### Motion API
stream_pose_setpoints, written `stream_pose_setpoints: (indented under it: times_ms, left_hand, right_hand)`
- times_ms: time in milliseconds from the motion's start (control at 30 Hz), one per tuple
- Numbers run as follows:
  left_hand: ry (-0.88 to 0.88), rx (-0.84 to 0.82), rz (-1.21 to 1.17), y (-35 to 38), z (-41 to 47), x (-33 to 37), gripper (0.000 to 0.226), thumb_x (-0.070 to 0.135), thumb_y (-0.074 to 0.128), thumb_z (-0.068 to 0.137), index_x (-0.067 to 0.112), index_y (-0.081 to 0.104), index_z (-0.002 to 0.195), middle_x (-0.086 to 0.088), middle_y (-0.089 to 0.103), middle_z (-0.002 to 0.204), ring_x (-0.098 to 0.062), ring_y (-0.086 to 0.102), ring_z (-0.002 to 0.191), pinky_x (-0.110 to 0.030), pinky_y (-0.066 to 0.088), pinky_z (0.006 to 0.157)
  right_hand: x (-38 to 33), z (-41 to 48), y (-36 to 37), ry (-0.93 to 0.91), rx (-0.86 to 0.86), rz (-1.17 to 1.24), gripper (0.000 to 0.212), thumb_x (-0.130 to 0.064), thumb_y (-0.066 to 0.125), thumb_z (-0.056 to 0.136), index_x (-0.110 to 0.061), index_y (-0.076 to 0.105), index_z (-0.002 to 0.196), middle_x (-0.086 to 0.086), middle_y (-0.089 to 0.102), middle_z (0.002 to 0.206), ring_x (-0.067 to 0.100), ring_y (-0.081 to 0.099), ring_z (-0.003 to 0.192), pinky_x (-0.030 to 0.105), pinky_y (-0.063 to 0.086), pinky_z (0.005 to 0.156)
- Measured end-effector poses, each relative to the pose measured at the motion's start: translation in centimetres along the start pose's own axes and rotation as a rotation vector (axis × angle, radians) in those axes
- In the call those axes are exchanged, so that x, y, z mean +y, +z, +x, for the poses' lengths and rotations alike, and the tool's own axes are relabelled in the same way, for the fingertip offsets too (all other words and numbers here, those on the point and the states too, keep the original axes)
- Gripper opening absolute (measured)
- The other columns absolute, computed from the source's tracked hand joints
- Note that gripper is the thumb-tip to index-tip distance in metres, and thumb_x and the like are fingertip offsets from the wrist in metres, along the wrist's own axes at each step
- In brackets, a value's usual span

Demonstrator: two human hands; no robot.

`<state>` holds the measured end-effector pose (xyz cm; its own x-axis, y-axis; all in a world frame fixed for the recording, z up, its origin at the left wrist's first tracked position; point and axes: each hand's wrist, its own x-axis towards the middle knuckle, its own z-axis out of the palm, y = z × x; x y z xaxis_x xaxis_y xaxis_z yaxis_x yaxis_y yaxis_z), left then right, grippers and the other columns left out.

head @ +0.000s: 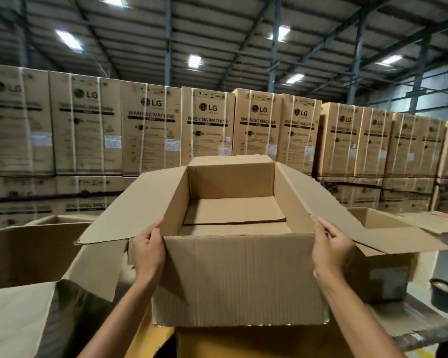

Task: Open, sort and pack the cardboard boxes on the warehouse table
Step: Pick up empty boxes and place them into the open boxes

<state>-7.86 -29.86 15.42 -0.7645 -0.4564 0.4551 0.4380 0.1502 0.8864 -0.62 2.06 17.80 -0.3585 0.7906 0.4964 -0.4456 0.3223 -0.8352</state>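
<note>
An open brown cardboard box (239, 277) is held up in front of me, its flaps spread out to the left, right and back. Its inside shows only flat cardboard bottom flaps. My left hand (148, 250) grips the box's near left corner, thumb over the rim. My right hand (331, 248) grips the near right corner in the same way. A yellow-brown cardboard surface (217, 343) lies just under the box.
Another open box (31, 251) stands at the left, a third open box (383, 270) at the right behind the held one. A dark round container (446, 295) sits at the table's right edge. Stacked washing machine cartons (150, 130) form a wall behind.
</note>
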Motion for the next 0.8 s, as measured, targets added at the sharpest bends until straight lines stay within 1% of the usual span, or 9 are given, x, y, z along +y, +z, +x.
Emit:
stream_pose_setpoints:
  times_ms: [133, 233, 300, 367, 500, 600, 700, 733, 800]
  left_hand:
    - [-0.235, -0.100, 0.050, 2.3, -0.7, -1.8, 0.036, 0.016, 0.039, 0.106, 0.012, 0.061, 0.134, 0.004, 0.063, 0.120, -0.007, 0.049, 0.101, -0.026, 0.039, 0.086]
    - [-0.226, -0.155, 0.176, 4.8, -1.4, -1.4, 0.036, 0.019, 0.041, 0.105, 0.012, 0.060, 0.135, -0.004, 0.060, 0.126, -0.012, 0.045, 0.106, -0.028, 0.034, 0.088]
    - [-0.204, -0.190, 0.245, 6.7, -1.9, -0.6, 0.032, 0.016, 0.043, 0.104, 0.013, 0.066, 0.126, -0.002, 0.062, 0.106, -0.014, 0.047, 0.099, -0.028, 0.037, 0.080]
    - [-0.194, -0.189, 0.265, 8.1, -2.3, -0.4, 0.028, 0.012, 0.045, 0.102, 0.020, 0.070, 0.112, 0.005, 0.057, 0.090, -0.014, 0.048, 0.095, -0.027, 0.036, 0.073]
    - [-0.267, -0.126, 0.316, 9.0, -3.2, -2.3, 0.029, 0.013, 0.045, 0.101, 0.020, 0.062, 0.079, 0.001, 0.058, 0.086, -0.015, 0.051, 0.084, -0.030, 0.034, 0.075]
    - [-0.380, -0.123, 0.371, 8.3, -4.3, -5.2, 0.034, 0.017, 0.044, 0.103, 0.013, 0.067, 0.079, -0.010, 0.067, 0.091, -0.025, 0.059, 0.090, -0.035, 0.044, 0.073]
    - [-0.400, -0.144, 0.454, 7.1, -5.8, -7.2, 0.031, 0.008, 0.044, 0.098, 0.012, 0.074, 0.107, -0.006, 0.068, 0.106, -0.024, 0.061, 0.101, -0.034, 0.048, 0.084]
    - [-0.407, -0.188, 0.484, 6.7, -6.3, -7.8, 0.032, 0.003, 0.044, 0.095, 0.009, 0.075, 0.102, -0.008, 0.068, 0.101, -0.024, 0.062, 0.097, -0.033, 0.048, 0.080]
    - [-0.435, -0.293, 0.604, 6.1, -7.2, -8.3, 0.030, 0.000, 0.045, 0.090, 0.009, 0.069, 0.074, -0.010, 0.065, 0.077, -0.024, 0.061, 0.076, -0.029, 0.045, 0.066]
  right_hand:
    - [6.0, 2.0, 1.3, 0.212, -0.126, -0.184, 0.023, -0.016, 0.068, 0.094, -0.005, 0.074, 0.113, 0.007, 0.074, 0.112, 0.022, 0.067, 0.100, 0.031, 0.051, 0.085]
    - [11.5, 3.0, 0.8, 0.388, -0.230, -0.331, 0.020, -0.013, 0.068, 0.093, -0.005, 0.075, 0.110, 0.009, 0.074, 0.112, 0.031, 0.067, 0.105, 0.038, 0.054, 0.093]
    - [14.1, 3.2, -0.3, 0.446, -0.267, -0.398, 0.018, -0.014, 0.068, 0.093, -0.007, 0.076, 0.107, 0.007, 0.075, 0.112, 0.032, 0.067, 0.105, 0.044, 0.054, 0.096]
    - [15.3, 3.8, -1.2, 0.444, -0.312, -0.414, 0.018, -0.015, 0.068, 0.093, -0.008, 0.077, 0.107, 0.006, 0.075, 0.112, 0.032, 0.065, 0.108, 0.044, 0.053, 0.099]
    - [14.2, 6.5, -1.6, 0.367, -0.365, -0.396, 0.017, -0.010, 0.065, 0.092, -0.006, 0.078, 0.103, 0.007, 0.075, 0.108, 0.033, 0.065, 0.107, 0.033, 0.050, 0.092]
    - [14.3, 8.0, -0.9, 0.281, -0.487, -0.436, 0.015, -0.009, 0.065, 0.088, -0.004, 0.079, 0.089, 0.012, 0.077, 0.096, 0.034, 0.068, 0.092, 0.031, 0.054, 0.077]
    - [17.0, 8.2, -0.8, 0.235, -0.735, -0.615, 0.021, -0.010, 0.062, 0.085, -0.013, 0.078, 0.071, 0.008, 0.074, 0.079, 0.030, 0.065, 0.078, 0.025, 0.043, 0.057]
    - [17.8, 8.0, -1.0, 0.218, -0.819, -0.700, 0.024, -0.011, 0.059, 0.084, -0.014, 0.072, 0.064, 0.007, 0.070, 0.074, 0.028, 0.062, 0.072, 0.025, 0.038, 0.053]
    - [19.2, 7.7, -1.4, 0.153, -0.960, -0.860, 0.021, -0.017, 0.052, 0.084, -0.013, 0.065, 0.068, 0.005, 0.068, 0.078, 0.025, 0.060, 0.071, 0.024, 0.036, 0.051]
